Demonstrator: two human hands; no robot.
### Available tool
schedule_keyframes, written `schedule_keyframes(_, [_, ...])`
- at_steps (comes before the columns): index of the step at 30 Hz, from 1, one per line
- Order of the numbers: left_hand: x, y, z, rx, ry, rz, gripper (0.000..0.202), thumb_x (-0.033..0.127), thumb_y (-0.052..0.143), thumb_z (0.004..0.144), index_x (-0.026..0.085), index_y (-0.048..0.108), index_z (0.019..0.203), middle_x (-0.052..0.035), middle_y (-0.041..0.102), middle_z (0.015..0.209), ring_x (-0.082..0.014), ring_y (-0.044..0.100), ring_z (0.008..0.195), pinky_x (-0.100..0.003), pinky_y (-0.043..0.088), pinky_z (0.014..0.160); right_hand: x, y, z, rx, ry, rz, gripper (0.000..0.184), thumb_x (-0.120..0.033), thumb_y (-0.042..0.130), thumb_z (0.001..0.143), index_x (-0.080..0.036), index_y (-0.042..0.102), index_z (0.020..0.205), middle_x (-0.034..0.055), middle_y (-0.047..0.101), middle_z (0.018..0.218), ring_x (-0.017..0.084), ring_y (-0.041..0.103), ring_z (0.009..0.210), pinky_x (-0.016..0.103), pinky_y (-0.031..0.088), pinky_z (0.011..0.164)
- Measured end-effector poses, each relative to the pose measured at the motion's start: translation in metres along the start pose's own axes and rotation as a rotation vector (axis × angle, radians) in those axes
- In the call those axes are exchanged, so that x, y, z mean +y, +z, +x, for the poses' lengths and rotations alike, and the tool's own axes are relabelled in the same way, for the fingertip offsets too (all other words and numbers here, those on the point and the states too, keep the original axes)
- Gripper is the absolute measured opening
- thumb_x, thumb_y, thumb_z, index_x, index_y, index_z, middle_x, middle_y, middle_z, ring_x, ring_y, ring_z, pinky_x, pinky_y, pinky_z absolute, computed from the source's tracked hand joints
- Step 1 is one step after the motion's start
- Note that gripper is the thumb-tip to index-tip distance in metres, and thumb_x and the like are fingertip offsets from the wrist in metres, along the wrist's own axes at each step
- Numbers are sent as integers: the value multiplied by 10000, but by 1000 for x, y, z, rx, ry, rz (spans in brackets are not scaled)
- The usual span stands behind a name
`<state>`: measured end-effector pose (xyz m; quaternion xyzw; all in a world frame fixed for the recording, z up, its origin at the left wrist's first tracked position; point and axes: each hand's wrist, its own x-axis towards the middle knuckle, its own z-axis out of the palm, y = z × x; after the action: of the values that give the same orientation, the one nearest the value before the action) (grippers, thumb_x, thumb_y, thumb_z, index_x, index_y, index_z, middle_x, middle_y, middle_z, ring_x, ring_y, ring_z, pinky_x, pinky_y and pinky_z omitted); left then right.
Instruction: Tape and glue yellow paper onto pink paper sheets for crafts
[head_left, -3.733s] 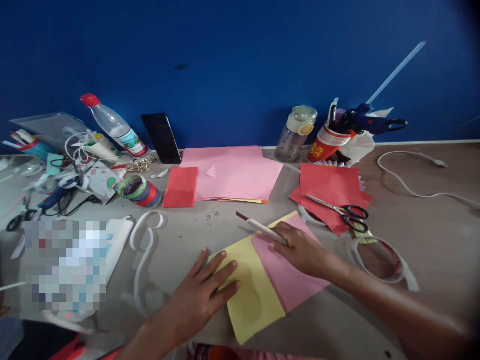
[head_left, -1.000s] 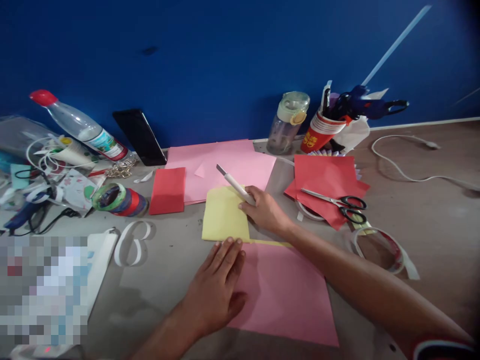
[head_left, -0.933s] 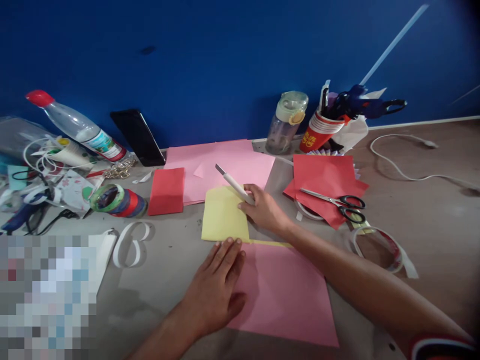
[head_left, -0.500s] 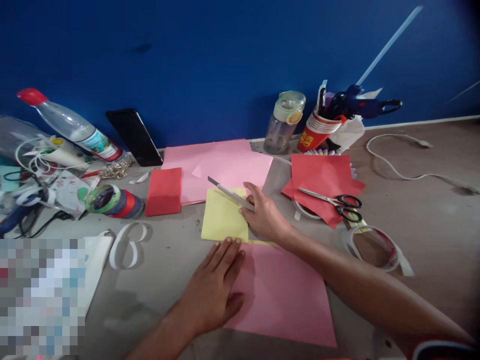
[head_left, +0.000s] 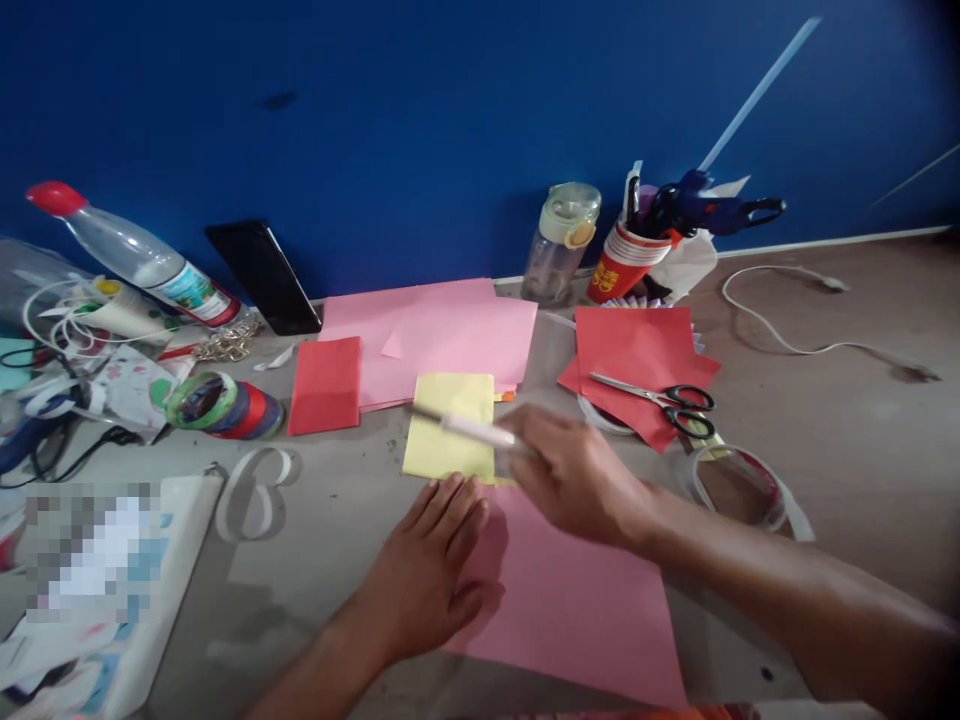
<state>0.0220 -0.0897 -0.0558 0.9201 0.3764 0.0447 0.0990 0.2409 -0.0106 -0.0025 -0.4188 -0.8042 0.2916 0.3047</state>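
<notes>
Grasping craft knife (head_left: 480,431) in right hand (head_left: 581,475), above yellow paper (head_left: 444,450); resting flattened left hand (head_left: 424,570) along pink sheet (head_left: 574,600); unable to confirm finished cut.

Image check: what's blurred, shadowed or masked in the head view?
Head view: blur smears the right hand and the slim white-handled cutter it grips; the black-handled metal scissors look crisper. Head view: soft shadow falls on the pink paper sheet beside the left hand. Head view: pixelation masks part of the flat white object, lower left.
</notes>
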Motion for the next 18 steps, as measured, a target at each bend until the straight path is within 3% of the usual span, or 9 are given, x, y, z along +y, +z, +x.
schedule_keyframes(2, [0, 0, 1, 26, 7, -7, 753, 472, 553, 860, 91, 302, 1460, -166, 362, 1507, -331, 235, 1429, -490, 290, 1139, -9, 2, -18, -175, -96, 115, 266, -105, 454, 818, -201, 585, 1028, 68, 683, 984, 173, 652, 880, 255, 512, 744])
schedule_keyframes(4, [-1, 1, 1, 36, 14, -8, 801, 475, 562, 854, 102, 243, 1486, -164, 338, 1519, -336, 229, 1429, -486, 295, 1136, -7, 12, -35, -242, -142, 89, 291, -78, 438, 812, -195, 574, 1041, 70, 690, 995, 181, 657, 949, 274, 526, 799])
schedule_keyframes(7, [-2, 1, 1, 29, 23, -6, 849, 513, 552, 855, 133, 169, 1511, -158, 288, 1543, -335, 205, 1437, -491, 278, 1140, 7, 30, -52, -210, -199, -37, 330, -73, 423, 823, -159, 557, 1111, 115, 683, 1098, 209, 627, 1091, 331, 525, 896])
schedule_keyframes(11, [-3, 0, 2, -13, 14, -26, 858, 583, 496, 871, 148, 138, 1518, -148, 268, 1553, -311, 196, 1446, -483, 251, 1153, 19, 41, -59, -171, -261, -170, 384, -72, 418, 819, -121, 551, 1176, 154, 660, 1187, 221, 615, 1132, 341, 554, 859])
schedule_keyframes(18, [-4, -1, 0, -11, 14, -3, 821, 593, 462, 888, 144, 173, 1512, -127, 259, 1558, -276, 199, 1451, -447, 230, 1169, 13, 44, -65, -177, -274, -400, 316, -95, 419, 856, -116, 611, 1107, 156, 642, 1230, 220, 681, 933, 324, 558, 670])
